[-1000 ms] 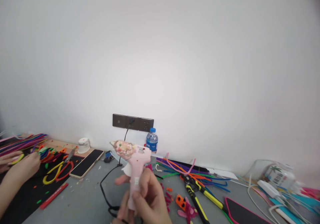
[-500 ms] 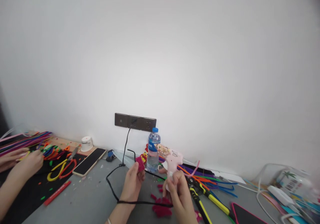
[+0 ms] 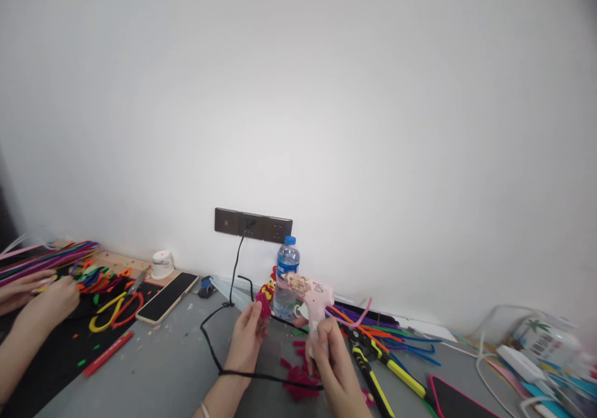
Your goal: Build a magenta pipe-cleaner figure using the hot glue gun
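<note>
My left hand (image 3: 245, 342) pinches a small magenta fuzzy piece (image 3: 263, 305) that looks like coiled pipe cleaner. In my right hand (image 3: 333, 359) is a pale pink hot glue gun (image 3: 317, 300), its patterned nozzle end pointing left toward that piece but apart from it. A pink glue stick (image 3: 361, 318) trails from the gun's back. The gun's black cord (image 3: 265, 377) loops across my left wrist. Below my hands lie several loose magenta pieces (image 3: 298, 385) on the grey table. Whether my right index finger presses the trigger is hidden.
Behind the gun stand a water bottle (image 3: 286, 281) and a red-yellow figure (image 3: 268, 286). Pliers (image 3: 396, 371) and pipe cleaners (image 3: 401, 337) lie right, a phone (image 3: 168, 298), scissors (image 3: 119, 309) and red marker (image 3: 108, 354) left. Another person's hands (image 3: 51, 300) work at far left.
My right hand has moved the glue gun slightly left, closer to the magenta piece. My left hand has turned that piece a little.
</note>
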`<state>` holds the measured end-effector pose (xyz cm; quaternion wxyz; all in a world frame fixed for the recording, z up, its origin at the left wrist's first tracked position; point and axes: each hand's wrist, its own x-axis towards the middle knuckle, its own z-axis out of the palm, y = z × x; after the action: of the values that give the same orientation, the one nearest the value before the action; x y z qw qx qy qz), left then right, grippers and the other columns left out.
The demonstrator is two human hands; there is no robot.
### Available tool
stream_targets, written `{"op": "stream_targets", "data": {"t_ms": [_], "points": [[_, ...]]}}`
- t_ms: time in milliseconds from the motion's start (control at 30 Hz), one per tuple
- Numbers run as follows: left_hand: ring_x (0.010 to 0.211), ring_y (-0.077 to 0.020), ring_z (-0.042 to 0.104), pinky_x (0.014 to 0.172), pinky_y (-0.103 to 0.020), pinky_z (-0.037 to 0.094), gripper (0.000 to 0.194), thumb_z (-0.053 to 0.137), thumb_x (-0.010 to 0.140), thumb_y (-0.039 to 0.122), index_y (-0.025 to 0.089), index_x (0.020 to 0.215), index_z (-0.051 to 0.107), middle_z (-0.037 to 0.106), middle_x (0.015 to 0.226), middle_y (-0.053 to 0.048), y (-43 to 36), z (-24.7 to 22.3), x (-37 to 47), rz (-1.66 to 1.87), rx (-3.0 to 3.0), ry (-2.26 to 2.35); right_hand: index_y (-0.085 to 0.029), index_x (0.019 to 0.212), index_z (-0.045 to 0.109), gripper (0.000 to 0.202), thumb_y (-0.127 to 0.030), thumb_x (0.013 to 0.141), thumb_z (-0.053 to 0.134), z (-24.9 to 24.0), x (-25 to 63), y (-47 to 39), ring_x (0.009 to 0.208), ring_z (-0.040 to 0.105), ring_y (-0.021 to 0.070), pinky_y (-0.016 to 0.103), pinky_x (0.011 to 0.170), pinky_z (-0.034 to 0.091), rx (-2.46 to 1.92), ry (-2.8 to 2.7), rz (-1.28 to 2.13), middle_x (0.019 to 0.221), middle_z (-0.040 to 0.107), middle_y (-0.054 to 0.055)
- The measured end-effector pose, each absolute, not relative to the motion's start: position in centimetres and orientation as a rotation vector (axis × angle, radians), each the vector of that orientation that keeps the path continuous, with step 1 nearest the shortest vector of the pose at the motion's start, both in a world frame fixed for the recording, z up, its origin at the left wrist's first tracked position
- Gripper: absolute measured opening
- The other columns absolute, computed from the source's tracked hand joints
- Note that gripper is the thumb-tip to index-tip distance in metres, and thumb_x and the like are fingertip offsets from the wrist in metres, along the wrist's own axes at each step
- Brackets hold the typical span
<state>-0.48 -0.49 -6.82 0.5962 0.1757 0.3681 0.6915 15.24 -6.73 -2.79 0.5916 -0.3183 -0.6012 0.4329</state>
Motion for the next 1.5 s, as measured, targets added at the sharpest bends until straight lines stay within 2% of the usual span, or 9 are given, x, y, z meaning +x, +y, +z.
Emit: {"op": "stream_targets", "data": {"t_ms": [300,500,667,867,1133,1233,1367,1500], "points": [[0.060,-0.0124,0.063,0.050,-0.019,0.046,0.055,0.089,0.046,0.049,0.014,0.085,0.070,0.073,0.072,-0.002,-0.7,-6.8,-0.3,1.597,0.443,0.852,-0.026,0.079,0.029,0.027,-0.041,0.095,0.046,-4.7,15.6,-5.6,0.044,0.040,0.0053,0.022,0.043,0.032,-0.738,-1.493,1.069,0.102,0.057,0.005],[0.064,-0.0162,0.066,0.053,-0.023,0.048,0.053,0.088,0.048,0.047,0.014,0.085,0.070,0.074,0.075,-0.004,-1.2,-6.2,-0.2,1.590,0.455,0.825,-0.026,0.075,0.026,0.032,-0.039,0.094,0.049,-4.3,15.7,-5.7,0.038,0.045,0.0059,0.022,0.039,0.028,-0.758,-1.473,1.069,0.091,0.061,0.004],[0.066,-0.0172,0.065,0.055,-0.024,0.049,0.052,0.085,0.052,0.052,0.015,0.086,0.070,0.074,0.077,-0.004,-1.3,-6.2,-0.2,1.606,0.504,0.865,-0.026,0.073,0.026,0.034,-0.040,0.092,0.050,-4.2,15.4,-5.3,0.041,0.045,0.0079,0.023,0.040,0.030,-0.748,-1.490,1.030,0.087,0.063,0.003],[0.066,-0.0149,0.063,0.055,-0.022,0.047,0.053,0.085,0.052,0.051,0.014,0.087,0.071,0.074,0.080,-0.005,-1.4,-6.1,-0.4,1.634,0.506,0.886,-0.026,0.072,0.030,0.036,-0.048,0.091,0.050,-4.9,15.3,-5.3,0.045,0.042,0.0091,0.023,0.041,0.032,-0.818,-1.492,1.068,0.084,0.060,0.002],[0.064,-0.0150,0.062,0.053,-0.022,0.046,0.057,0.087,0.048,0.052,0.013,0.086,0.072,0.073,0.079,-0.006,-1.4,-5.9,0.0,1.647,0.470,0.916,-0.025,0.068,0.034,0.040,-0.053,0.086,0.056,-5.2,15.3,-5.4,0.050,0.045,0.0126,0.024,0.047,0.036,-0.885,-1.517,1.011,0.064,0.049,-0.004],[0.063,-0.0140,0.060,0.053,-0.021,0.045,0.055,0.087,0.047,0.051,0.014,0.084,0.072,0.072,0.077,-0.004,-1.7,-5.6,0.1,1.644,0.480,0.904,-0.025,0.072,0.035,0.036,-0.051,0.088,0.054,-4.8,15.4,-5.7,0.049,0.044,0.0121,0.024,0.050,0.037,-0.925,-1.566,0.973,0.067,0.054,-0.003],[0.063,-0.0138,0.060,0.053,-0.021,0.045,0.054,0.087,0.047,0.050,0.014,0.084,0.071,0.072,0.078,-0.005,-1.9,-5.3,0.1,1.642,0.493,0.873,-0.026,0.078,0.035,0.032,-0.048,0.089,0.054,-4.5,15.5,-5.9,0.060,0.053,0.0155,0.026,0.056,0.042,-0.990,-1.575,0.908,0.080,0.063,0.002],[0.062,-0.0142,0.060,0.052,-0.021,0.044,0.056,0.088,0.043,0.050,0.014,0.082,0.070,0.071,0.076,-0.004,-2.0,-5.0,0.2,1.654,0.469,0.882,-0.027,0.080,0.033,0.038,-0.053,0.082,0.061,-4.9,15.2,-5.5,0.057,0.055,0.0172,0.025,0.048,0.040,-0.985,-1.428,0.947,0.076,0.061,0.001]]}}
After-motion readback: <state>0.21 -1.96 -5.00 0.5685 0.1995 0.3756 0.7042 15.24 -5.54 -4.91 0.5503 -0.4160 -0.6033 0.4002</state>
